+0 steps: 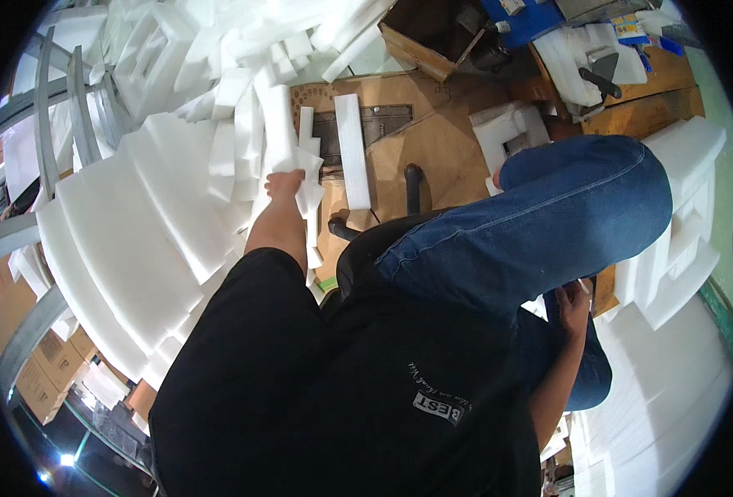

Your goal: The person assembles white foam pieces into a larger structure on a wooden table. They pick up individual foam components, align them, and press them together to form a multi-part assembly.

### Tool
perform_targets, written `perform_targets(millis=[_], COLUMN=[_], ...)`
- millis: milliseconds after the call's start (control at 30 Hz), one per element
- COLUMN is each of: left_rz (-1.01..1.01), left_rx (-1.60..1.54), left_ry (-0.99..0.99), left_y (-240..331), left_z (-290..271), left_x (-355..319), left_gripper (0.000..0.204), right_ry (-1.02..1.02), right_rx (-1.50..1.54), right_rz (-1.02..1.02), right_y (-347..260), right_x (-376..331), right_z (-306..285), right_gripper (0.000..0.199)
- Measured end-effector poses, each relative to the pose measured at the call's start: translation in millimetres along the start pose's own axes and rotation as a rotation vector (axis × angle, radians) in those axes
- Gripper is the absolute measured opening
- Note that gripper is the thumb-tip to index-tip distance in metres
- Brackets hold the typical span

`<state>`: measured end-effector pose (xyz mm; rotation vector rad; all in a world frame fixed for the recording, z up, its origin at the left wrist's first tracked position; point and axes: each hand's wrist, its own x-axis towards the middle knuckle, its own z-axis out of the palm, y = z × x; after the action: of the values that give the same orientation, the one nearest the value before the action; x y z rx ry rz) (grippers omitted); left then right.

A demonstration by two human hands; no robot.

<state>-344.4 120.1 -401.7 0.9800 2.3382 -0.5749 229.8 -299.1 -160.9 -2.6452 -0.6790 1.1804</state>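
My left hand (285, 183) reaches out over the pile at the left, its fingers curled over the near end of a long white foam block (279, 124). Small white foam pieces lie around it. Just right of that hand, a separate foam strip (352, 153) lies lengthwise on brown cardboard (433, 116). My right hand (574, 307) is low at the right, beside my jeans-covered leg. Its fingers are bent and closed, with a small pale bit at their tips that I cannot make out.
Large curved white foam sheets (135, 224) are stacked at the left beside a grey metal frame (77, 108). An open cardboard box (420, 54) stands at the far side. A black-handled tool (600, 81) lies on foam at the far right. More foam (673, 207) stands at the right.
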Motion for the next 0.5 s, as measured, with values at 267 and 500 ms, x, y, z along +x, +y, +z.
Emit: perform_targets(millis=[267,500], left_rz=[-0.237,-0.306], left_rx=[-0.319,-0.529], left_ry=[-0.096,-0.076], left_y=[-1,23], left_z=[57,65], left_x=[-5,-43], left_gripper=[0.124,0.11], right_ry=[0.021,0.034], right_rx=[0.016,0.103], right_rz=[-0.024,-0.058], right_y=[6,-39], right_x=[9,8], right_z=[17,1], right_gripper=[0.027,0.022])
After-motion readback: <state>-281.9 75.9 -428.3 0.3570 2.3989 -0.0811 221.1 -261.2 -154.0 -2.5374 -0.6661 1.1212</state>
